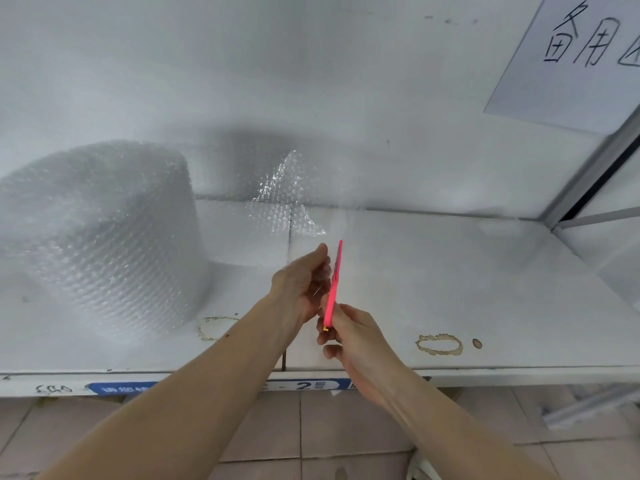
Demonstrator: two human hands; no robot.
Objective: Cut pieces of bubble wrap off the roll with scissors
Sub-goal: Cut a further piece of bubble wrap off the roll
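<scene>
Mid-cut, by my reading. Roll (100, 233) stands on the shelf (450, 271); its sheet (287, 199) trails right of the roll. Left hand (301, 285) pinches the sheet edge; right hand (349, 337) grips pink scissors (334, 289). Next: keep tension, advance blades.

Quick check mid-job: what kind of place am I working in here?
Probably a warehouse or packing storeroom: a big bubble wrap roll stands on a white shelf, a blue tier label marks its front edge, and a handwritten paper sign hangs on the wall.
</scene>
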